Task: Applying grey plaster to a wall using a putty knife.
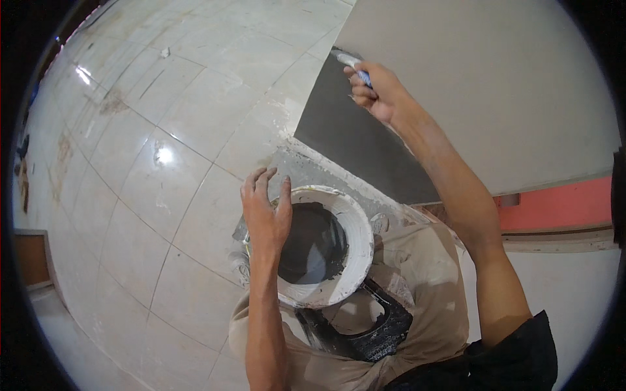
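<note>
My right hand (378,91) is closed around a paintbrush (355,68) with a whitish and blue handle. The brush's dark tip touches the left edge of a pale grey panel or wall face (482,85), where a dark grey coated patch (352,124) covers the lower part. Between my knees stands a white bucket (357,244), its rim smeared, with dark grey coating (313,241) inside. My left hand (266,205) hovers at the bucket's left rim, fingers spread and smudged grey, holding nothing. Whether it touches the rim I cannot tell.
Glossy pale floor tiles (176,169) with smears and scraps spread to the left. A black paint-spotted plastic piece (372,332) lies between my legs, by the bucket. To the right is a red surface (561,208) under the panel. A brown-and-white object (34,259) stands at far left.
</note>
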{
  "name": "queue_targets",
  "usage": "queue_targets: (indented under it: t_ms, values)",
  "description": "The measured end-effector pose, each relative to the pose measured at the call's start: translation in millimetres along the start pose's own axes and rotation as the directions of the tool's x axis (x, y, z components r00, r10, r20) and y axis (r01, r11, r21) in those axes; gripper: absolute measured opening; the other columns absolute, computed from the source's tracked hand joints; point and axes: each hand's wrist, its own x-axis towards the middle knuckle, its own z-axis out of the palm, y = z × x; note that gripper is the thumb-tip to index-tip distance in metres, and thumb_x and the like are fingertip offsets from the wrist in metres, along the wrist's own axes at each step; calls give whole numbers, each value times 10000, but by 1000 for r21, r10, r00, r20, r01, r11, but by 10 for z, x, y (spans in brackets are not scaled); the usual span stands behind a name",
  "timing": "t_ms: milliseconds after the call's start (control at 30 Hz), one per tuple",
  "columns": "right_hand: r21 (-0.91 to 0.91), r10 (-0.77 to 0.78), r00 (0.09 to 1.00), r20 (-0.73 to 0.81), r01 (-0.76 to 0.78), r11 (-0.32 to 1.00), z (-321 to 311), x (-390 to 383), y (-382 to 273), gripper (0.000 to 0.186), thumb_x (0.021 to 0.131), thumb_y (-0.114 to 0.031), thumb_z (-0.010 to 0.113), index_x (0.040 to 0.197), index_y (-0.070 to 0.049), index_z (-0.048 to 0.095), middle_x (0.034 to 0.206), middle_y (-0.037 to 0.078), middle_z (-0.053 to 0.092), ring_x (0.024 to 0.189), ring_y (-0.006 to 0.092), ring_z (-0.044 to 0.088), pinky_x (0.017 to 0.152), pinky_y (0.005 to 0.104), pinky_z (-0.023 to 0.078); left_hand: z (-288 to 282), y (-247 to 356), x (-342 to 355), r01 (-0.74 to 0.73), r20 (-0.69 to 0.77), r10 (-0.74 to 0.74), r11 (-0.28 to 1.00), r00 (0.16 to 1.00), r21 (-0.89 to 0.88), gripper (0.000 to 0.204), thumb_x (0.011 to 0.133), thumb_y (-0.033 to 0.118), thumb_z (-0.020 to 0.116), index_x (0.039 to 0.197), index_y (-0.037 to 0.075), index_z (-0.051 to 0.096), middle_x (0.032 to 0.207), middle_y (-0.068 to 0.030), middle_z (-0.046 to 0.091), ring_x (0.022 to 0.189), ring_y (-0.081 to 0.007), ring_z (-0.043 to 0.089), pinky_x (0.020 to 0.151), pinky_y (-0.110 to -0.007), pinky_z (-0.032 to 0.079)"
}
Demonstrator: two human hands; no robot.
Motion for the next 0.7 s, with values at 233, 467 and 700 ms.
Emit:
queue_targets:
  t_ms: [233, 467, 700]
  values:
    - [-75, 216, 974, 75, -210, 975, -105, 153, 723, 156, 923, -164, 496, 995, -32, 537, 602, -27, 430, 426, 54, 291, 409, 248, 240, 51, 29, -9, 0, 28, 0, 1000, 1000, -7, 353, 915, 251, 623, 1160, -3, 637, 1243, -207, 576, 1198, -380, 501, 1036, -449, 381]
    - [-7, 396, 918, -36, -396, 918, -151, 947, 1231, 132, 922, -133, 468, 927, -16, 530, 582, -41, 402, 414, 48, 257, 389, 231, 195, 58, 37, -2, -17, 23, 17, 1000, 1000, 16, 367, 931, 274, 611, 1159, -13, 631, 1251, -196, 582, 1198, -368, 506, 1044, -433, 377]
    - [157, 290, 957, -2, -286, 945, -199, 922, 714, 82, 911, -95, 408, 918, -31, 458, 627, -3, 416, 429, 61, 255, 393, 235, 188, 31, 9, -3, 6, 28, -6, 1000, 1000, 8, 366, 933, 273, 607, 1166, -8, 630, 1252, -195, 581, 1203, -367, 504, 1047, -431, 377]
